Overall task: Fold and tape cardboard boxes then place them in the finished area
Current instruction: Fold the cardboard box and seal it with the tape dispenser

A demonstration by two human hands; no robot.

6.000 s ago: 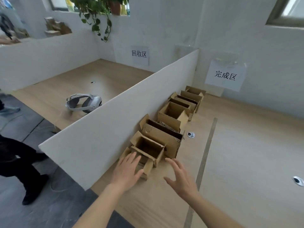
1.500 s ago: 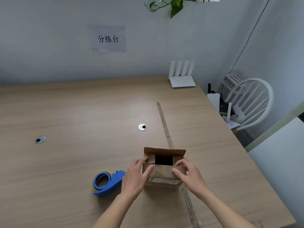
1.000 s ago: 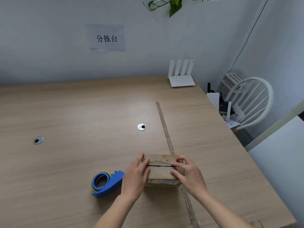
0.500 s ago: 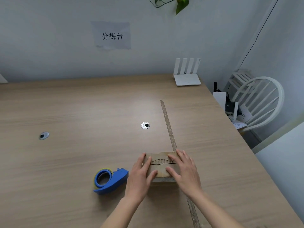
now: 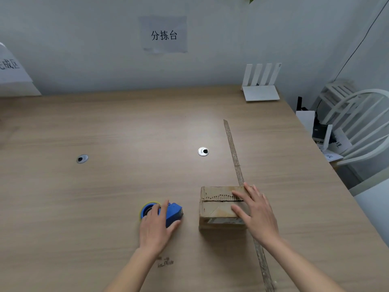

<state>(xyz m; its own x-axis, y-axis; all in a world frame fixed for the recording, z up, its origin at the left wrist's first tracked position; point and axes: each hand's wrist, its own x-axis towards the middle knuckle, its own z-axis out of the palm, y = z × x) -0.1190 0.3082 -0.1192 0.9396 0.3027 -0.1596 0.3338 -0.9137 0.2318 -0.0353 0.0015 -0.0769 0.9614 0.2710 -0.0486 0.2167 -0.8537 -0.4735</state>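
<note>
Cardboard box sits on the wooden table with its top flaps folded shut and the seam between them untaped. The right hand lies flat on the box's top at its right side, fingers straight and spread across the seam, pressing the flaps down without gripping. Just left of the box, apart from it, is a blue tape dispenser; the left hand rests over it, fingers bent around its body and thumb at its near right edge, taking hold of it. A strip of tape runs along the table, passing the box's right side. Beyond the box a metal grommet is set in the table, and a white router stands at the far edge.
</note>
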